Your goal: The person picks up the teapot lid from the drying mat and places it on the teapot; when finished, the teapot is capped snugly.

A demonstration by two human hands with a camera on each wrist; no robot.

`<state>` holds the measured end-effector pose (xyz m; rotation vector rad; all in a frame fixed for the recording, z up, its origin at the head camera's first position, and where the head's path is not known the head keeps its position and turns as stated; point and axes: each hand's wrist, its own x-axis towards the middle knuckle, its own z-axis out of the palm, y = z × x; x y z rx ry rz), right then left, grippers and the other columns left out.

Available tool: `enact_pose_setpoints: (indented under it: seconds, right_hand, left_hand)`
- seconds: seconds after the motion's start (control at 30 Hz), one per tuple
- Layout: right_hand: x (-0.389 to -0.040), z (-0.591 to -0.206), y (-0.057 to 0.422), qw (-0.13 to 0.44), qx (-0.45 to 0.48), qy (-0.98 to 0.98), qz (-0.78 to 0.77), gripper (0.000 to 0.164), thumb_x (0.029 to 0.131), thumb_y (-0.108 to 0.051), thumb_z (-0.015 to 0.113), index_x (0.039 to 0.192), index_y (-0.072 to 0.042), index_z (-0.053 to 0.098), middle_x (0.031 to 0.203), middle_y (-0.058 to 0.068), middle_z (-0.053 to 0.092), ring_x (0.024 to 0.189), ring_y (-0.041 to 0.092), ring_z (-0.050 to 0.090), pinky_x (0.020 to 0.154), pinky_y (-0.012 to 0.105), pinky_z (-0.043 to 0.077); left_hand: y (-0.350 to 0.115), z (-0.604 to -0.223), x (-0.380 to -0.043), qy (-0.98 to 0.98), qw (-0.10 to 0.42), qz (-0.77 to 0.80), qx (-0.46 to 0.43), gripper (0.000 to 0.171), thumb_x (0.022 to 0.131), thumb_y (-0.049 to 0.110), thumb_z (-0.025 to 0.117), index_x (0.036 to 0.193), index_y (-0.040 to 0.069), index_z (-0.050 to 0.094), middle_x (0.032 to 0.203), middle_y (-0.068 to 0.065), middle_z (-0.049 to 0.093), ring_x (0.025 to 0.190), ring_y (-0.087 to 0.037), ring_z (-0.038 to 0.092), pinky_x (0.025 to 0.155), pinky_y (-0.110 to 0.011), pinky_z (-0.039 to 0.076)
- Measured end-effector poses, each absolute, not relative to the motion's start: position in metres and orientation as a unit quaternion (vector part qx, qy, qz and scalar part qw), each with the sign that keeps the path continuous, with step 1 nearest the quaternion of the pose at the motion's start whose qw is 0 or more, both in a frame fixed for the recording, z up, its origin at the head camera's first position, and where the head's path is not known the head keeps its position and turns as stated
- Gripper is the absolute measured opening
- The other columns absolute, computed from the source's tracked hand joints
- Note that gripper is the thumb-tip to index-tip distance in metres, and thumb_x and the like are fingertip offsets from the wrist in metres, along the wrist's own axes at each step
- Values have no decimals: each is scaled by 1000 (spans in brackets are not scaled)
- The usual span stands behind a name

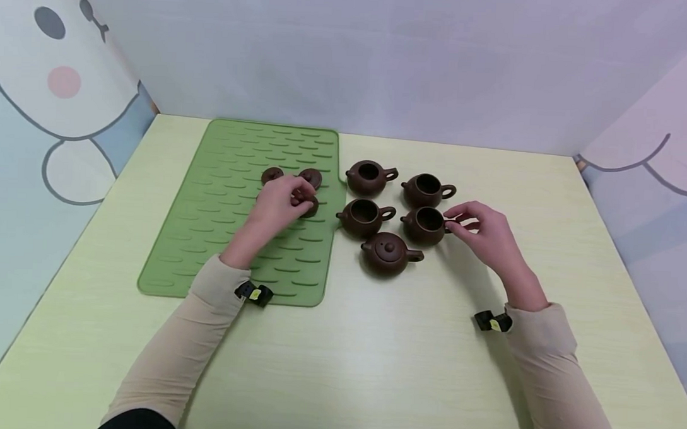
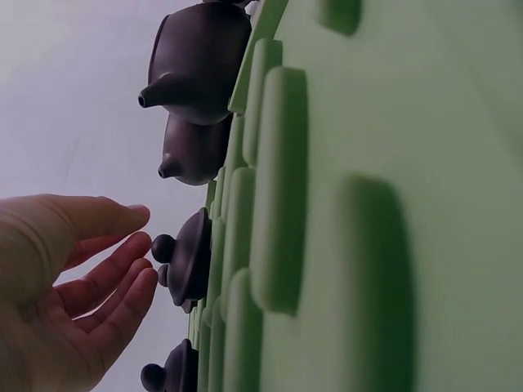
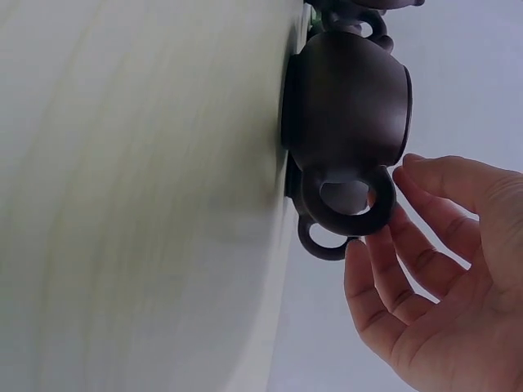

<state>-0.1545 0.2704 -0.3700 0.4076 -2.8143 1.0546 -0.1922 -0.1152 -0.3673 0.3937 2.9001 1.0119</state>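
Note:
Over the green mat, my left hand [image 1: 278, 203] has its fingers loosely bent beside the knob of a dark brown teapot lid [image 1: 310, 206]. In the left wrist view a small gap separates the fingertips from that lid [image 2: 193, 257]. More lids [image 1: 272, 175] lie on the mat, partly hidden by the hand. My right hand [image 1: 485, 232] is at the handle of a lidless brown teapot [image 1: 424, 226]. The right wrist view has its fingers reaching behind the handle [image 3: 351, 220], with the thumb near the rim and no clear pinch.
Other lidless teapots [image 1: 369, 178] stand close together right of the mat [image 1: 228, 261]. One teapot with its lid on [image 1: 389, 254] sits at the front of this group. A pale wall [image 1: 382, 71] rises behind the table [image 1: 372, 367].

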Motion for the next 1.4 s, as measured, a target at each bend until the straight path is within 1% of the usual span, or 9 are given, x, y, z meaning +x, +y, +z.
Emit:
enact_pose_setpoints:
  seconds: [0.27,0.73,1.0,1.23,1.4]
  right_hand:
    - [-156,-372,271,34,128,-928,349,18,93,-9,70,110,-3,70,103,14,73,84,-15,54,73,6,49]
    - [-155,-369,270,12,116,-925,362,18,95,-12,68,111,-3,70,107,16,73,84,-18,55,74,6,49]
    - [-155,-369,269,11,104,-927,360,17,95,-11,67,110,-3,70,107,16,74,83,-18,54,74,5,49]
    - [-155,-370,268,11,98,-925,368,17,95,-10,67,109,-2,70,106,18,74,83,-17,55,74,4,48]
    - [-155,-372,268,6,96,-923,372,17,95,-12,67,109,-2,71,106,18,74,83,-16,56,74,3,48]
  left_hand:
    - [-117,-368,-193,937,27,326,122,23,92,10,70,115,6,69,114,-13,66,101,-27,65,87,-39,56]
    - [-120,-368,-191,943,34,312,113,21,94,4,66,114,4,68,115,-15,66,101,-28,65,86,-40,56]
    - [-117,-365,-192,948,34,295,111,19,94,4,66,112,5,70,111,-13,69,99,-27,66,85,-39,57]
    - [-115,-361,-195,946,23,299,119,18,94,3,66,111,5,71,106,-13,72,96,-25,68,84,-37,57]
    - [-108,-355,-196,946,30,303,114,19,94,4,65,112,6,71,108,-12,72,98,-24,68,85,-36,58]
